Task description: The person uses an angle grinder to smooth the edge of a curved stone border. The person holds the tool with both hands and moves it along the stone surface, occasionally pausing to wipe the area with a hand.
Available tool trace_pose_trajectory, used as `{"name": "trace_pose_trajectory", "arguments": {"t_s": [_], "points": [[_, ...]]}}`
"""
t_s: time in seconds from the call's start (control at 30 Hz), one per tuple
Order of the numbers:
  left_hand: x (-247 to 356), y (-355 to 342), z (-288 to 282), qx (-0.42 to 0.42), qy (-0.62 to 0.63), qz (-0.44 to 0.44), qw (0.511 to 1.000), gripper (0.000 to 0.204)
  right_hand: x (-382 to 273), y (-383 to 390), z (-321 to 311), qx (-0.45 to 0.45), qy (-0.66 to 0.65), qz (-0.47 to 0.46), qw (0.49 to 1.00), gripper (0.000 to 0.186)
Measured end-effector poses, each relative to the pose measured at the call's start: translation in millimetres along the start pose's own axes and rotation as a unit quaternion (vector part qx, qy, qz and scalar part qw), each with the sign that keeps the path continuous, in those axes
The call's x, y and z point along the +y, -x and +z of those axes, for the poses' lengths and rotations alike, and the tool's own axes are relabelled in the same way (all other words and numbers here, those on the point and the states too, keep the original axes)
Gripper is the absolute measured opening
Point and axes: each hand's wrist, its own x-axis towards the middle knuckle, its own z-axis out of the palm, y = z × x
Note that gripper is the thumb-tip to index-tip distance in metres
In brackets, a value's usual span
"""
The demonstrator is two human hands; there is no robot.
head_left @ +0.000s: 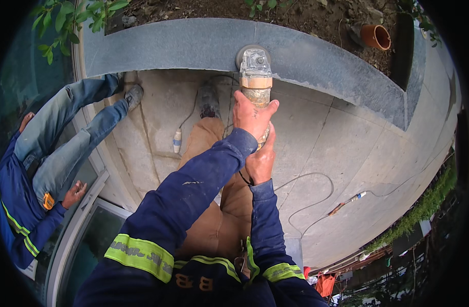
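An angle grinder [256, 84], worn and dusty, points away from me with its round disc [240, 57] at the grey stone ledge [183, 45]. Its head covers most of the disc, so the exact contact is hidden. My left hand [252, 115] wraps round the grinder's body just behind the orange-tan collar. Behind it, my right hand [261, 162] grips the rear of the body. Both sleeves are dark blue with yellow-green reflective bands.
Beyond the ledge lies a soil bed with a tipped terracotta pot [375, 37]. A co-worker in jeans [65, 123] sits at the left by a glass panel. Cables cross the paving [306, 148], with a connector [177, 140] near my boot and another connector [357, 197] at the right.
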Motion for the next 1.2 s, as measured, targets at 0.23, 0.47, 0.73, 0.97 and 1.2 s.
{"name": "trace_pose_trajectory", "arguments": {"t_s": [0.23, 0.47, 0.73, 0.97, 1.2], "points": [[-9, 5, 4, 0.002, -0.005, 0.006, 1.000, 0.072, -6, 12, -7, -0.005, -0.006, 0.029, 1.000, 0.083], [4, -9, 14, 0.014, 0.022, 0.046, 0.999, 0.068, -16, -8, -11, 0.012, 0.006, 0.017, 1.000, 0.080], [-1, 0, 12, 0.025, 0.009, 0.013, 1.000, 0.068, -12, -1, -18, -0.013, -0.010, 0.003, 1.000, 0.082], [5, 5, 20, 0.017, 0.016, 0.034, 0.999, 0.068, -12, 1, -25, 0.003, 0.006, 0.022, 1.000, 0.082], [16, -12, 14, 0.036, -0.004, 0.037, 0.999, 0.068, -28, -18, -23, -0.028, -0.022, 0.053, 0.998, 0.084]]}}
